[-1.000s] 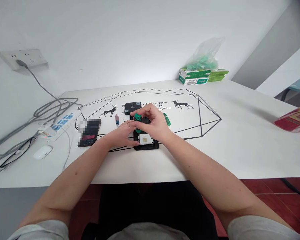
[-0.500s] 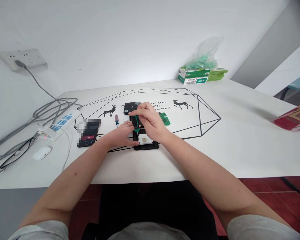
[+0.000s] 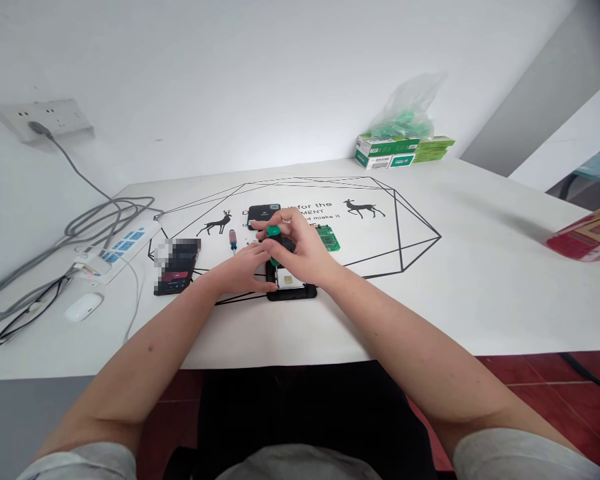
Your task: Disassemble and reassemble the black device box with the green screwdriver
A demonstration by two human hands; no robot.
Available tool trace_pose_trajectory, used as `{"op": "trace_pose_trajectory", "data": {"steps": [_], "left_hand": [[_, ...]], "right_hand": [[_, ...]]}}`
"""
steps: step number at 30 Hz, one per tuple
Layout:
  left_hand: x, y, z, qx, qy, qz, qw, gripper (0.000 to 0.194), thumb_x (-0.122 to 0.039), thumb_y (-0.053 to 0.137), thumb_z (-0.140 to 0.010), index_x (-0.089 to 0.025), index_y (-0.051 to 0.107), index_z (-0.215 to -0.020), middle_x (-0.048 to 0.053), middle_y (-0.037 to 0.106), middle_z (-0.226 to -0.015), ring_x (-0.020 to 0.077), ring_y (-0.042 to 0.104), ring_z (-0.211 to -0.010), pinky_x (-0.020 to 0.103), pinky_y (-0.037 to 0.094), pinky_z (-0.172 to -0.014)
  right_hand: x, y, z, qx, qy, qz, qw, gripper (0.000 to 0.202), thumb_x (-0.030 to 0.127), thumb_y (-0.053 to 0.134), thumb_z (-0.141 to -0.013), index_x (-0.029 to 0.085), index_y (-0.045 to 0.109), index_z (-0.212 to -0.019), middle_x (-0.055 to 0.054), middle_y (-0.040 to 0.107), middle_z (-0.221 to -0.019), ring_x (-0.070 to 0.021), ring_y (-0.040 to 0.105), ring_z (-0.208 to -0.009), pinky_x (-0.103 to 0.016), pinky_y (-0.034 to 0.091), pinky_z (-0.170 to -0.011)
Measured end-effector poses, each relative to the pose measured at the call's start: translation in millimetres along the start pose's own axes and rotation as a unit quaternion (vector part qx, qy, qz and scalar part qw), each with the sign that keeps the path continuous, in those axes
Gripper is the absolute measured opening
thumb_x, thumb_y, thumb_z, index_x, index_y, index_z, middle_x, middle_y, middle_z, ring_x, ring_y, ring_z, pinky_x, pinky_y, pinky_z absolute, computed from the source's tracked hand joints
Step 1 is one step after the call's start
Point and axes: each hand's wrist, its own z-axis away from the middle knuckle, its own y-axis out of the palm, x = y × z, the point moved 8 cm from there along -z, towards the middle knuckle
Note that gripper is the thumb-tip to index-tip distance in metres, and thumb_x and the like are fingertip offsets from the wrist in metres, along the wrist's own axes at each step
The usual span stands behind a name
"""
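Note:
Fingers of my right hand are closed round the black-and-green handle of a screwdriver, which stands nearly upright over an opened black device casing. The screwdriver's tip is hard to make out, near the casing's left side. My left hand grips that left edge, thumb at the lower part and fingers further up. Inside the casing shows a white area with a small gold square; my right hand covers its upper part. Just behind lies a black cover, and a green circuit board is partly hidden beyond my right hand.
A second screwdriver with a red-and-blue handle lies left of the casing. Further left are a phone, a white earphone case, glasses and a power strip with cables. Green boxes stand by the wall.
My right hand's fingers have shifted around the screwdriver handle, and the handle has become more upright, its green end now facing up. My left hand stays on the casing.

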Motion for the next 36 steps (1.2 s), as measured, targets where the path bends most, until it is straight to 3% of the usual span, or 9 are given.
{"op": "trace_pose_trajectory", "data": {"steps": [6, 10, 14, 17, 20, 22, 26, 31, 36], "left_hand": [[-0.4, -1.5, -1.0, -0.009, 0.003, 0.006, 1.0, 0.072, -0.05, 0.086, -0.085, -0.023, 0.062, -0.147, 0.015, 0.065, -0.147, 0.0413, 0.049, -0.148, 0.058, 0.045, -0.123], [-2.0, -1.7, -0.3, 0.0, 0.002, 0.006, 1.0, 0.07, -0.049, 0.086, -0.086, -0.023, 0.062, -0.147, 0.016, 0.064, -0.147, 0.041, 0.048, -0.148, 0.059, 0.044, -0.123], [-1.2, -1.9, -0.7, -0.003, 0.005, 0.0, 1.0, 0.066, -0.05, 0.086, -0.085, -0.024, 0.065, -0.141, 0.016, 0.064, -0.145, 0.0413, 0.049, -0.148, 0.06, 0.045, -0.123], [1.1, -0.3, -0.9, 0.001, -0.001, -0.004, 1.0, 0.066, -0.052, 0.085, -0.085, -0.022, 0.065, -0.14, 0.016, 0.065, -0.143, 0.0421, 0.052, -0.144, 0.059, 0.047, -0.121], [2.0, 1.3, -0.3, 0.013, -0.008, -0.005, 1.0, 0.064, -0.052, 0.083, -0.087, -0.021, 0.066, -0.14, 0.015, 0.067, -0.143, 0.0426, 0.056, -0.142, 0.056, 0.049, -0.119], [1.5, 0.6, -0.1, 0.012, -0.01, -0.004, 1.0, 0.064, -0.052, 0.083, -0.087, -0.021, 0.065, -0.141, 0.014, 0.065, -0.147, 0.0431, 0.055, -0.142, 0.056, 0.049, -0.12], [-0.8, 0.0, -1.2, 0.005, 0.003, 0.0, 1.0, 0.066, -0.05, 0.083, -0.087, -0.024, 0.063, -0.145, 0.013, 0.06, -0.156, 0.0427, 0.049, -0.149, 0.059, 0.045, -0.124], [2.5, 0.8, -1.8, -0.002, -0.002, 0.002, 1.0, 0.068, -0.051, 0.086, -0.084, -0.025, 0.065, -0.143, 0.015, 0.064, -0.147, 0.043, 0.046, -0.151, 0.06, 0.044, -0.124], [1.8, 0.5, -0.6, 0.002, 0.003, -0.004, 1.0, 0.074, -0.051, 0.083, -0.087, -0.025, 0.06, -0.152, 0.014, 0.062, -0.152, 0.0408, 0.048, -0.15, 0.058, 0.041, -0.127]], "right_hand": [[15.3, -8.2, -1.0, -0.019, -0.125, 0.099, 0.987, 0.028, 0.019, 0.046, -0.103, 0.028, 0.066, -0.12, -0.011, 0.066, -0.138, -0.0259, 0.062, -0.134, -0.055, 0.053, -0.113], [20.9, -15.4, -2.0, -0.056, -0.155, 0.144, 0.976, 0.038, 0.01, 0.041, -0.1, 0.028, 0.073, -0.111, -0.008, 0.06, -0.113, -0.0231, 0.064, -0.112, -0.049, 0.057, -0.101], [23.8, -15.5, -2.7, -0.061, -0.175, 0.123, 0.975, 0.031, 0.012, 0.042, -0.102, 0.027, 0.069, -0.106, -0.007, 0.063, -0.106, -0.0222, 0.064, -0.108, -0.047, 0.056, -0.096], [19.1, -15.0, -4.0, -0.066, -0.14, 0.092, 0.984, 0.005, 0.028, 0.06, -0.1, 0.027, 0.062, -0.104, -0.007, 0.068, -0.111, -0.0217, 0.066, -0.104, -0.042, 0.058, -0.086], [6.7, -13.2, -4.1, -0.07, -0.056, 0.057, 0.994, 0.038, 0.036, 0.085, -0.084, 0.028, 0.054, -0.104, -0.006, 0.074, -0.116, -0.0196, 0.07, -0.097, -0.039, 0.06, -0.082], [0.4, -10.0, -2.4, -0.064, -0.018, 0.019, 0.998, 0.046, 0.036, 0.087, -0.082, 0.029, 0.05, -0.106, -0.006, 0.077, -0.12, -0.0197, 0.074, -0.098, -0.041, 0.063, -0.089], [-2.0, -2.9, 0.2, -0.027, -0.013, -0.034, 0.999, 0.033, 0.035, 0.068, -0.097, 0.031, 0.05, -0.125, -0.007, 0.076, -0.13, -0.0231, 0.078, -0.119, -0.046, 0.065, -0.103], [9.2, -7.0, -1.3, -0.014, -0.1, 0.09, 0.991, 0.031, 0.02, 0.046, -0.104, 0.029, 0.065, -0.126, -0.01, 0.067, -0.142, -0.0274, 0.064, -0.139, -0.057, 0.055, -0.117], [16.6, -13.7, -3.3, -0.04, -0.161, 0.147, 0.975, 0.042, 0.01, 0.037, -0.104, 0.028, 0.072, -0.119, -0.009, 0.064, -0.119, -0.0234, 0.066, -0.118, -0.05, 0.059, -0.104]]}}
